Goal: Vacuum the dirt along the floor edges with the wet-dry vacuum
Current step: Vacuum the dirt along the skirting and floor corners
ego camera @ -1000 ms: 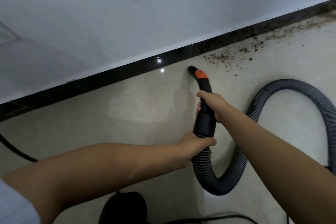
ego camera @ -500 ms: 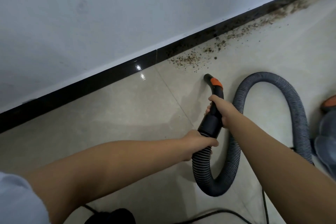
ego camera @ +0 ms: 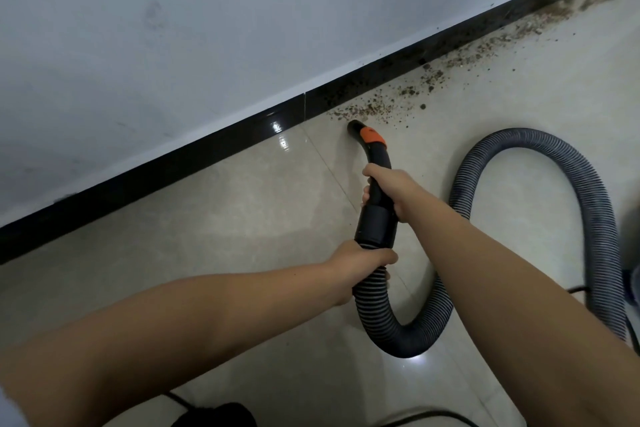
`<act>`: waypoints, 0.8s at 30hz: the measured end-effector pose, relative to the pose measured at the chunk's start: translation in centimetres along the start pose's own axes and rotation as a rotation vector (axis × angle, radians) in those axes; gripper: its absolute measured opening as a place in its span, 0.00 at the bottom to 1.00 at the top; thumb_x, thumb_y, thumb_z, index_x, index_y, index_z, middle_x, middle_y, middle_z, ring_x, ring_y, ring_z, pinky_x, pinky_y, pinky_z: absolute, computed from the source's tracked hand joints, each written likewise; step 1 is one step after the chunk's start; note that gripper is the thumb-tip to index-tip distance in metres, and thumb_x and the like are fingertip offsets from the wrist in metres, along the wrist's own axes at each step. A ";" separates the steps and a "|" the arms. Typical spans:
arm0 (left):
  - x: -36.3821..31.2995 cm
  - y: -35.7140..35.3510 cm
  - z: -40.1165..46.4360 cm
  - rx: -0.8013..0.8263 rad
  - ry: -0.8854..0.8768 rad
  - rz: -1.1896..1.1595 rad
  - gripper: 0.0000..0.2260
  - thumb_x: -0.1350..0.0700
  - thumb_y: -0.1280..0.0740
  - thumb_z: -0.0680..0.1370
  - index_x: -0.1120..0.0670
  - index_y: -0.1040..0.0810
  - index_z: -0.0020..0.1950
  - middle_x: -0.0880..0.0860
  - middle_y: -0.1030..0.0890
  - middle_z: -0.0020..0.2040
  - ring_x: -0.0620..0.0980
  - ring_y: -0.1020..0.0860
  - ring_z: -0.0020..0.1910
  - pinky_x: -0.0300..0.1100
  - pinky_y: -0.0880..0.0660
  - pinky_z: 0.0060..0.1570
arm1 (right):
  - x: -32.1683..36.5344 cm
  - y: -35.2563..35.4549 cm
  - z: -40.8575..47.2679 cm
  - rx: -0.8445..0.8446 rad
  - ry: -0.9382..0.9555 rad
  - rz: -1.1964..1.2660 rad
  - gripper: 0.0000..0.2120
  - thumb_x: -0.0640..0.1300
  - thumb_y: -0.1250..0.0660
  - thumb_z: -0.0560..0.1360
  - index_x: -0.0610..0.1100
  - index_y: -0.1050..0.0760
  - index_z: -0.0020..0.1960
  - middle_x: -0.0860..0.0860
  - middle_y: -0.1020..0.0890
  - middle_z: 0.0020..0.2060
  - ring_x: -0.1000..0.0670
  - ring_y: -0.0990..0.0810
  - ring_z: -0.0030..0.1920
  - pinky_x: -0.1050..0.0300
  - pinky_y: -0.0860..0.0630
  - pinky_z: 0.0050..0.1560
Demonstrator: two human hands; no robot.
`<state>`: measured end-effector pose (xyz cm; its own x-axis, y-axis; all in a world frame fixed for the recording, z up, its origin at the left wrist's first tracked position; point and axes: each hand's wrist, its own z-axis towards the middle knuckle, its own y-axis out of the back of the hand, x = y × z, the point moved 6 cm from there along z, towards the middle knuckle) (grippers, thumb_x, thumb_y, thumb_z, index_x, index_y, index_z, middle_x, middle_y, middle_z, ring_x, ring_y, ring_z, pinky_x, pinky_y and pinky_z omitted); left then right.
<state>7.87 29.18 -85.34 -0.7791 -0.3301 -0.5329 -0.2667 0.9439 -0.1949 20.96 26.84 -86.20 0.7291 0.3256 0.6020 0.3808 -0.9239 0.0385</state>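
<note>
The curved black plastic vacuum nozzle [ego camera: 372,163], fitted with an orange collar [ego camera: 372,136] near its tip, points at the floor edge. Its mouth sits at the near end of a trail of brown dirt crumbs [ego camera: 408,94] scattered along the glossy black skirting board [ego camera: 207,152].

The right hand [ego camera: 388,189] grips the nozzle at mid-length, fingers wrapped fully around the tube. The left hand [ego camera: 360,262] grips the dark grey ribbed flexible hose [ego camera: 571,177] just below the black cuff [ego camera: 375,224], fingers curled round it. Both forearms extend forward from the bottom of the view.

From the left hand the hose drops toward the viewer, bends into a low loop on the floor, rises in a second arch to the right, and runs down to the right edge of the frame. A blurred grey part [ego camera: 632,253] shows at that edge; what it is cannot be told.

A thin black cable [ego camera: 433,414] lies on the floor near the bottom edge. A dark object [ego camera: 214,416] at bottom centre is cut off by the frame.

No readable label or writing is visible on the nozzle or hose.

The floor [ego camera: 207,236] consists of glossy beige tiles with thin joints, reflecting light spots near the skirting. The wall [ego camera: 173,28] above is plain pale grey-white with faint smudges. The dirt trail thickens toward the upper right corner.
</note>
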 end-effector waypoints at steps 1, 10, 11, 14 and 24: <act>0.1 0.1 0.0 -0.004 0.004 -0.006 0.05 0.60 0.31 0.74 0.55 0.28 0.45 0.55 0.23 0.35 0.48 0.24 0.31 0.37 0.26 0.27 | 0.0 -0.3 -0.1 0.009 0.003 -0.004 0.06 0.39 0.36 0.74 0.40 0.33 0.42 0.45 0.28 0.27 0.50 0.28 0.20 0.59 0.24 0.29; 0.0 0.3 -0.2 0.002 0.006 -0.014 0.05 0.61 0.31 0.74 0.56 0.27 0.46 0.55 0.24 0.37 0.48 0.23 0.31 0.37 0.25 0.29 | 0.3 -0.6 -0.3 0.015 0.002 -0.003 0.06 0.39 0.36 0.75 0.40 0.33 0.42 0.45 0.28 0.28 0.51 0.28 0.19 0.61 0.25 0.26; 0.0 0.5 -0.3 0.000 0.003 -0.018 0.05 0.61 0.31 0.74 0.56 0.27 0.45 0.55 0.24 0.37 0.48 0.23 0.31 0.37 0.25 0.29 | 0.3 -0.7 -0.3 0.013 0.002 -0.003 0.06 0.39 0.36 0.75 0.40 0.33 0.42 0.45 0.28 0.28 0.51 0.28 0.19 0.61 0.25 0.26; -0.3 1.1 -0.4 -0.008 -0.001 -0.032 0.05 0.61 0.31 0.74 0.57 0.27 0.46 0.55 0.24 0.35 0.49 0.24 0.30 0.37 0.24 0.28 | 0.5 -1.3 -0.1 0.014 0.002 -0.003 0.06 0.39 0.35 0.74 0.40 0.33 0.43 0.45 0.27 0.27 0.50 0.28 0.20 0.60 0.25 0.26; -1.9 4.3 -0.2 -0.026 -0.045 -0.003 0.05 0.61 0.32 0.75 0.57 0.27 0.43 0.55 0.24 0.34 0.49 0.24 0.30 0.35 0.25 0.26 | 1.8 -4.2 0.8 0.026 0.006 0.032 0.06 0.39 0.35 0.74 0.39 0.32 0.46 0.45 0.27 0.29 0.50 0.27 0.21 0.63 0.26 0.24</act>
<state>8.09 33.93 -84.94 -0.7523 -0.3323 -0.5688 -0.2841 0.9427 -0.1748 21.11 31.50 -85.95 0.7378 0.2942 0.6075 0.3717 -0.9284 -0.0019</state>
